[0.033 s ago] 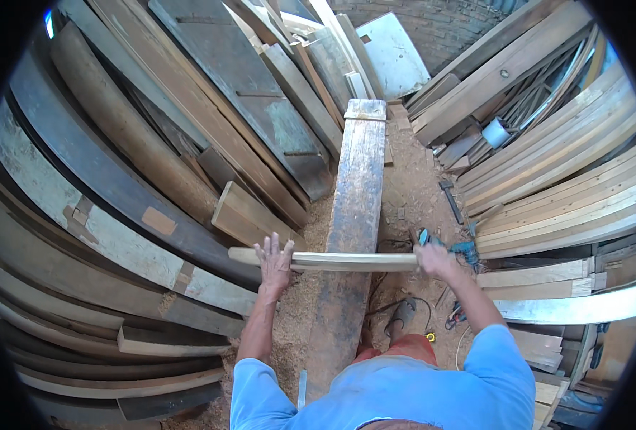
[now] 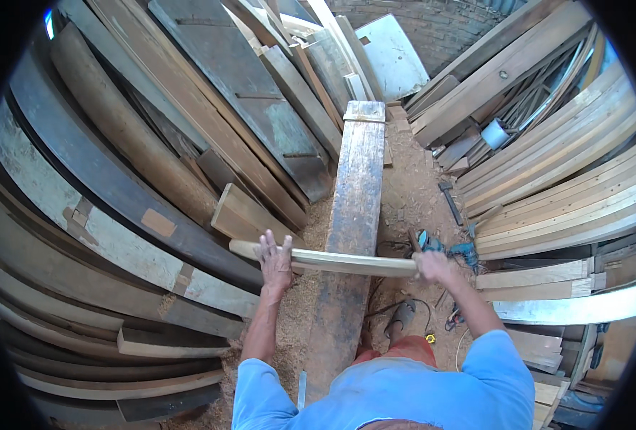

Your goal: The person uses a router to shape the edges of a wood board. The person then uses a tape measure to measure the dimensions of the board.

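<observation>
A narrow strip of pale wood [image 2: 347, 263] lies crosswise over the long, worn bench plank [image 2: 361, 172]. My right hand [image 2: 435, 267] is closed round its right end, just beyond the bench's right edge. Near the strip's left end, my left hand [image 2: 276, 264] rests against it, fingers stretched up and apart with the palm on the wood. The left end of the strip sticks out past that hand, above shavings on the floor.
Boards and curved beams [image 2: 124, 143] are stacked along the left. More planks [image 2: 562, 143] line the right side. A hammer [image 2: 456, 208], a teal power tool [image 2: 465, 252] and a yellow tape measure [image 2: 430, 337] lie on the floor at right, with a cable [image 2: 390, 307] by my foot.
The strip has turned slightly: its left end is a little farther away and its right end a little nearer. Both hands have shifted slightly with it.
</observation>
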`<action>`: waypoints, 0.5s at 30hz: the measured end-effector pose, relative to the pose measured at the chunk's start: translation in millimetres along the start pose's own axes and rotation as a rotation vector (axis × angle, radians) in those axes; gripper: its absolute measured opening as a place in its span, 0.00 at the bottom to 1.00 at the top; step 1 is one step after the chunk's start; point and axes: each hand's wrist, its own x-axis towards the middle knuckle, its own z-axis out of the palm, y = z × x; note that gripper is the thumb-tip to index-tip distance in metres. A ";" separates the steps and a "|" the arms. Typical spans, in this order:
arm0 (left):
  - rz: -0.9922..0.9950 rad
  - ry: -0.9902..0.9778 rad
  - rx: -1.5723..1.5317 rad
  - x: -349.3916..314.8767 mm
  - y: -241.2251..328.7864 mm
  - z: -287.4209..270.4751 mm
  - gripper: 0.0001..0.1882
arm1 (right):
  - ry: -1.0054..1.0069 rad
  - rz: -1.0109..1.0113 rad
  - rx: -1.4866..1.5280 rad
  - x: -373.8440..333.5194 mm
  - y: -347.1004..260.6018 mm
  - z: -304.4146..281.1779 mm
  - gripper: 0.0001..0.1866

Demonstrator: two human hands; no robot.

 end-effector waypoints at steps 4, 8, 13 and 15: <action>-0.349 0.216 -0.501 -3.9 66.6 29.9 0.44 | 0.126 -0.062 0.228 -44.4 -12.2 44.3 0.22; -0.492 -0.251 -1.290 -53.8 142.9 52.2 0.42 | 0.223 0.025 0.390 -58.8 -52.0 88.2 0.22; -0.403 -0.413 -1.719 -122.4 209.9 67.3 0.46 | 0.258 0.160 0.578 -72.1 -123.3 115.9 0.21; -0.322 -0.432 -1.645 -112.1 213.6 43.8 0.47 | 0.271 0.171 0.602 -70.7 -134.7 125.0 0.21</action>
